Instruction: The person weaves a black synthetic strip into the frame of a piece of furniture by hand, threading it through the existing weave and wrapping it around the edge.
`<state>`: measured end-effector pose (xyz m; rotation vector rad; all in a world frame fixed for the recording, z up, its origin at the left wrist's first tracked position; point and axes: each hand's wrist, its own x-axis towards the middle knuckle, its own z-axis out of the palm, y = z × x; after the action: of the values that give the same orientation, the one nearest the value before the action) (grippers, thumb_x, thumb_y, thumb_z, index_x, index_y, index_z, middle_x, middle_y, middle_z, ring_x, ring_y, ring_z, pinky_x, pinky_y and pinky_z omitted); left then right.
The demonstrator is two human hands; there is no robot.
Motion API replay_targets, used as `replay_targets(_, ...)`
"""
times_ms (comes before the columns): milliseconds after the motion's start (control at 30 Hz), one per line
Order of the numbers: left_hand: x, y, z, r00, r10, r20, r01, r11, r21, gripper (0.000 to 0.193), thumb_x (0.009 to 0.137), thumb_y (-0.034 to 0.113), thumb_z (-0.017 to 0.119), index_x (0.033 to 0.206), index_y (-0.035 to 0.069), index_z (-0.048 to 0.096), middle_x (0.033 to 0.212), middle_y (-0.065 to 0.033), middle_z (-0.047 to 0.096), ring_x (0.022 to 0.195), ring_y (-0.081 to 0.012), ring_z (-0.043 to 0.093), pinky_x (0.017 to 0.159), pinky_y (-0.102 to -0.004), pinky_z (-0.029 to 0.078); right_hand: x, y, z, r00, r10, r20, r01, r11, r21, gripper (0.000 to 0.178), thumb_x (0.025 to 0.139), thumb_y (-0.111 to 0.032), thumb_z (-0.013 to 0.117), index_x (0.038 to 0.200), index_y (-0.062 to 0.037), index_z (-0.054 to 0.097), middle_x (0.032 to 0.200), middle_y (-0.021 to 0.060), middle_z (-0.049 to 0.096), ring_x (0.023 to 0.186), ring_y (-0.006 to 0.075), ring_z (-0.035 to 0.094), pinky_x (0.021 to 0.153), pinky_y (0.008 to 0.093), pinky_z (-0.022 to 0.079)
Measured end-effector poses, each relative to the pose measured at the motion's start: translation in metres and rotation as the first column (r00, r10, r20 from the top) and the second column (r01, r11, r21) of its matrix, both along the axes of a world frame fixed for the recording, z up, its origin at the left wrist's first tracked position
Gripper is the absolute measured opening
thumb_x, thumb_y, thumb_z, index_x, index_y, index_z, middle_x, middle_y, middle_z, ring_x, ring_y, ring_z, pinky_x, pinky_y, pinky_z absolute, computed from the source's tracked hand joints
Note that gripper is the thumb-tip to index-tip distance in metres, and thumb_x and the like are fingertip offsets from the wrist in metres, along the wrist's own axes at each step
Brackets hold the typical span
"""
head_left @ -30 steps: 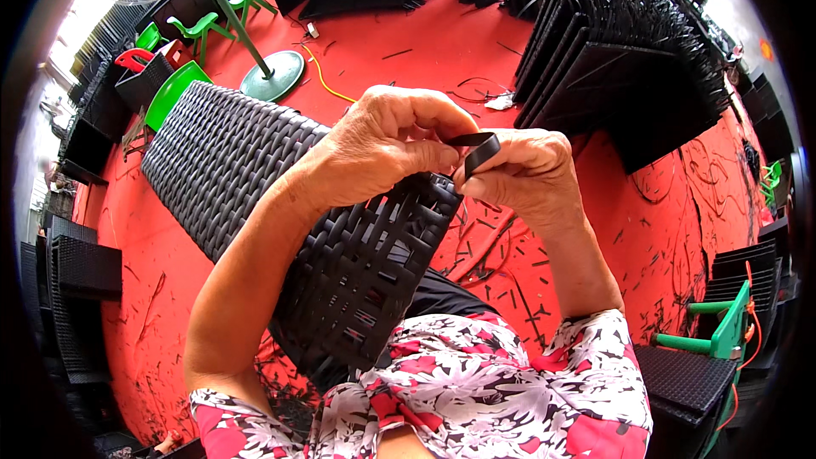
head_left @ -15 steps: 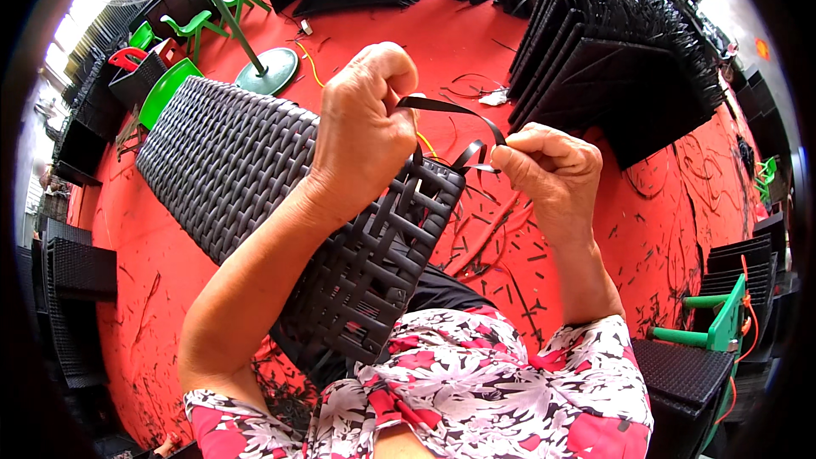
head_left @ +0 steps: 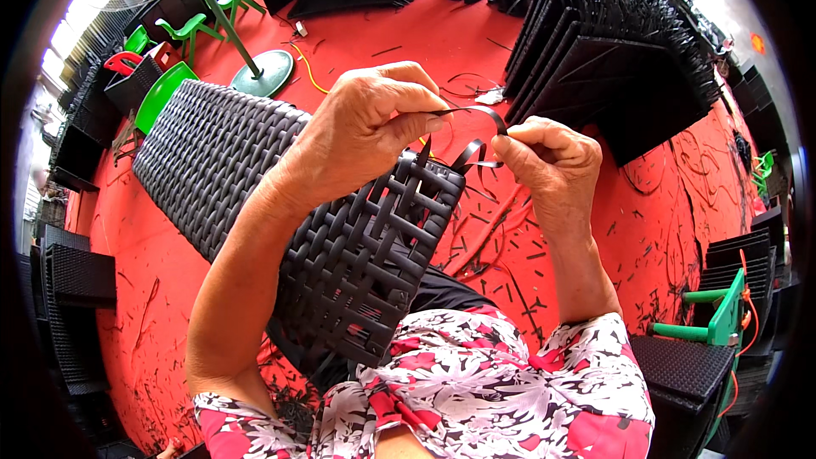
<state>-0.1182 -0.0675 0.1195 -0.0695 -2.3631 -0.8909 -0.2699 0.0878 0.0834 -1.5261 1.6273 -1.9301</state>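
Observation:
A flat black weaving strip [head_left: 478, 110] arches between my two hands. My left hand [head_left: 361, 123] pinches one end between thumb and fingertips, above the woven panel. With thumb and bent fingers my right hand [head_left: 551, 161] grips the strip farther right. Beneath it, a loop of strip [head_left: 473, 153] curls at the corner of the dark grey woven panel [head_left: 229, 149]. That long panel slants from the far left down to my lap. Its near end has an open, looser weave, with a pointed strip end [head_left: 424, 151] standing up beside my left fingers. My left forearm hides part of the panel.
The red floor [head_left: 374, 42] is littered with black strip scraps. Black frames [head_left: 612, 93] with bristling strip ends stack at the far right. A round green base [head_left: 263, 73] with a pole stands beyond the panel, near green stools [head_left: 189, 31]. A green stool [head_left: 724, 314] lies tipped at right.
My left hand has lowered slightly and turned, its fist opening into a fingertip pinch on the strip. The strip's arch between the hands is shorter. The right hand has barely moved.

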Motion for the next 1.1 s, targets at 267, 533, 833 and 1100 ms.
replay_targets(267,-0.01,0.012,-0.011,0.858,0.363,-0.363,-0.484,0.808,-0.336,0.009,0.079,0.007,0.066,0.086,0.002,0.066,0.068,-0.0103,0.063,0.057,-0.0263,0.062,0.05,-0.0336,0.046,0.002,-0.005,-0.003,0.956,-0.125,-0.265,0.093,0.987,-0.129,0.006,0.075,0.001,0.073,0.075,0.0023,0.067,0.06,0.004,0.06,0.052,0.008,0.052,0.049,0.022,0.039)
replay_targets(533,-0.012,0.02,-0.014,0.769,0.53,-0.357,-0.632,0.711,-0.307,0.011,0.084,0.007,0.064,0.095,0.005,0.065,0.069,-0.0144,0.065,0.06,-0.0301,0.064,0.052,-0.0343,0.047,0.005,-0.022,0.0,0.852,-0.298,-0.431,0.208,0.947,-0.243,0.012,0.073,0.002,0.072,0.069,-0.0024,0.061,0.056,0.0054,0.056,0.045,0.0118,0.053,0.044,0.0243,0.039)
replay_targets(833,0.0,0.015,0.004,0.991,0.131,-0.027,-0.128,0.986,0.11,0.006,0.086,0.001,0.063,0.091,-0.002,0.063,0.063,0.0004,0.054,0.051,-0.0053,0.045,0.048,-0.0218,0.037,-0.01,-0.031,-0.001,0.734,-0.357,-0.578,0.262,0.934,-0.244,0.017,0.075,0.0,0.068,0.092,-0.0021,0.063,0.055,0.0076,0.055,0.043,0.0157,0.055,0.044,0.0278,0.043)
replay_targets(1100,0.004,0.007,-0.001,0.999,-0.033,-0.001,0.031,0.922,0.386,0.01,0.09,0.004,0.059,0.093,-0.003,0.066,0.071,-0.0013,0.061,0.051,-0.0043,0.05,0.044,-0.0179,0.039,-0.022,-0.027,0.018,0.705,-0.138,-0.696,0.0,0.981,-0.195,0.017,0.073,-0.003,0.073,0.088,0.0014,0.067,0.077,0.0141,0.066,0.064,0.0246,0.065,0.058,0.0293,0.052)
